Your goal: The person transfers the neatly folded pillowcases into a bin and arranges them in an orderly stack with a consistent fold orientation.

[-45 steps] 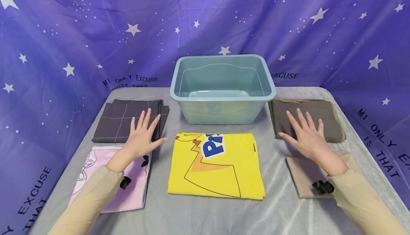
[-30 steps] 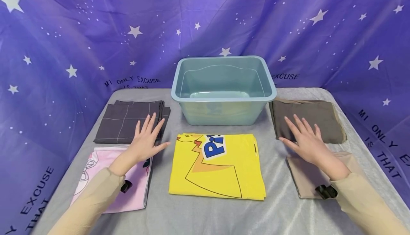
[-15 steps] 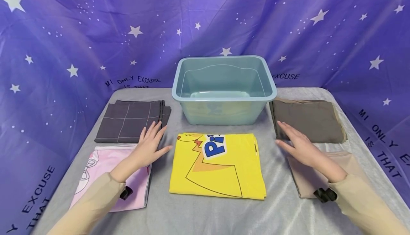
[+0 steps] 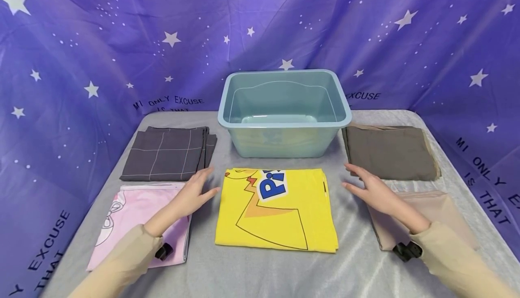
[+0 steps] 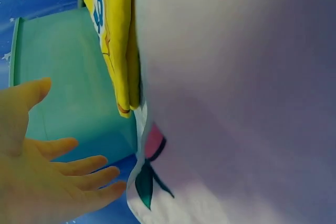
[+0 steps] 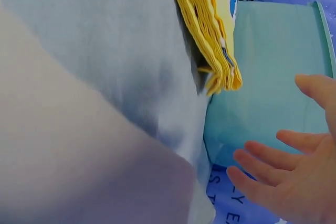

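Note:
A folded yellow cloth (image 4: 276, 225) with a cartoon print and blue letters lies at the middle of the table. To its left, my left hand (image 4: 191, 198) hovers with fingers extended and holds nothing; in the left wrist view the fingers are spread apart. My right hand (image 4: 375, 194) is held on the cloth's other side, fingers straight and palm turned inward. Beneath the left arm lies a folded pink cloth (image 4: 134, 225), partly covered by the sleeve. A folded beige cloth (image 4: 430, 212) lies under the right forearm. The yellow cloth's layered edge (image 6: 210, 35) shows in the right wrist view.
Behind the yellow cloth stands a blue-green plastic tub (image 4: 284, 142). A dark grey checked folded cloth (image 4: 162, 155) lies at the back left, a brown folded cloth (image 4: 390, 153) at the back right. A purple star-printed curtain (image 4: 260, 18) surrounds the grey-covered table (image 4: 349, 271).
Both hands have drawn back and inward from over the rear cloths toward the sides of the yellow cloth. The palms have turned to face each other. The cloths and tub stay put.

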The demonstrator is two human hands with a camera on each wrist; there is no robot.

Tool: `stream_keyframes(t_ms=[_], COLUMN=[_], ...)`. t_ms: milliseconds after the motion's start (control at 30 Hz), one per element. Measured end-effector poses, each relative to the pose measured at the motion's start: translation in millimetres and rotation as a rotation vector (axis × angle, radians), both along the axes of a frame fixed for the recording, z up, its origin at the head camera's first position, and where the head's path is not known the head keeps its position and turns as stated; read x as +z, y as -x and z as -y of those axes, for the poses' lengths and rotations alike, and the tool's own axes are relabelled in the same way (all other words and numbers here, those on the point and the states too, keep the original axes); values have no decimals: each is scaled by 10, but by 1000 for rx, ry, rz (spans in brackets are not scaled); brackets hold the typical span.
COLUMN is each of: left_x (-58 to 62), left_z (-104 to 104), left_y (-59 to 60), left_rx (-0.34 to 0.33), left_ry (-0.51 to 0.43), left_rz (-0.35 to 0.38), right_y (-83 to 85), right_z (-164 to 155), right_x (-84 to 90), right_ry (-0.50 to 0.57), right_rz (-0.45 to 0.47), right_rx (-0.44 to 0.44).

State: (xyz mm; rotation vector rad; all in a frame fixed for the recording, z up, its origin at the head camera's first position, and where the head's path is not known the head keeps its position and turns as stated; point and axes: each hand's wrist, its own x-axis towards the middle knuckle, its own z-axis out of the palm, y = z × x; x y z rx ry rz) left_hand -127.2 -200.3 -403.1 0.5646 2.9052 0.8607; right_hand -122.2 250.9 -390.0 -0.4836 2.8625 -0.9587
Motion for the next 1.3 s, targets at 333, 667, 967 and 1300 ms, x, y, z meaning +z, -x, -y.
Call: stream_keyframes(t_ms=[333,667,967,1300], left_x=[-63,-130,-189,-264], left_z=[-45,-62,-87,-95], left_y=[-38,-60,-50,-26], left_rx=[46,65,100,139], left_ry=[-37,-80,-132,-223], left_rz=[43,113,191,270], right_y=[-36,-61,-71,-77], right_z=[105,177,230,290], right_x=[-127,-200,-241,-275], right_ry=[96,112,156,203], right_rz=[77,110,230,354], right_rx=[14,9,-21,-83])
